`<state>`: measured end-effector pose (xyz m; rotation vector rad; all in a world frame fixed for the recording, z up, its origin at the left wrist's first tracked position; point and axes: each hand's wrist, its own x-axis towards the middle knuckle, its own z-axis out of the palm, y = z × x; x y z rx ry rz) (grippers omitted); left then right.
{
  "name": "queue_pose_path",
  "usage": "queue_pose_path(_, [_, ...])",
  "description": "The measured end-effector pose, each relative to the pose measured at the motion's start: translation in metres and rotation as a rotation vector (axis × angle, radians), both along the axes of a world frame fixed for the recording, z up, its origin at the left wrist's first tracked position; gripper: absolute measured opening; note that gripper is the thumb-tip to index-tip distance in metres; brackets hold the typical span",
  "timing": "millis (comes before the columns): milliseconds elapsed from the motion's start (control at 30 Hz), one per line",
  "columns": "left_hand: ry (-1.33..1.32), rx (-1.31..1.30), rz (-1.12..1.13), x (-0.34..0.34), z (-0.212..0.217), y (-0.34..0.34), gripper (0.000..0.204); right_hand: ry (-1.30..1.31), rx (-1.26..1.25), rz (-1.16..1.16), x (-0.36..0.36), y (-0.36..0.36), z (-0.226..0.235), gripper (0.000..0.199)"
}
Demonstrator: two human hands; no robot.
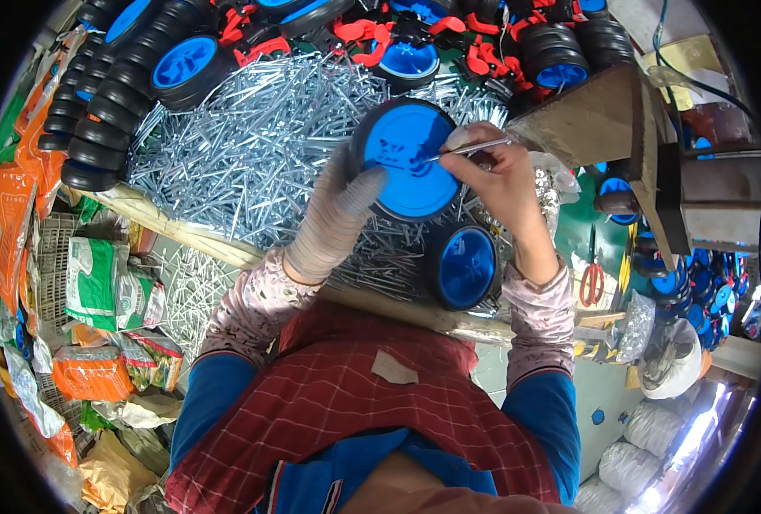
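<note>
My left hand (327, 221), in a grey striped glove, grips a blue wheel (415, 194) with a black tyre at its left edge, the thumb lying on the blue face. My right hand (507, 176) pinches a thin silver metal rod (489, 144). One end of that rod reaches the middle of the wheel's face, where there are dark openings; whether it has entered one I cannot tell. Under both hands spreads a big heap of metal pins (260, 128). Another blue wheel (468, 267) stands on edge near the bench's front, below the held one.
Stacked black-tyred wheels (106, 128) line the left, and red plastic clips (372, 38) lie among wheels at the back. A wooden block (582, 116) juts in at the right, above red-handled scissors (592, 283). Colourful bags (93, 283) fill the left floor. White sacks (655, 428) lie lower right.
</note>
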<state>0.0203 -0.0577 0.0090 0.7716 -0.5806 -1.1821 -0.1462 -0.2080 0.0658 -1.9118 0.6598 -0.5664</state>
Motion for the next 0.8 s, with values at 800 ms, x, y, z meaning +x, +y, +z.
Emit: queue_pose_path(800, [-1.123, 0.222, 0.096, 0.011, 0.015, 0.027, 0.085, 0.46, -0.62, -0.431, 0.02, -0.164, -0.068, 0.038])
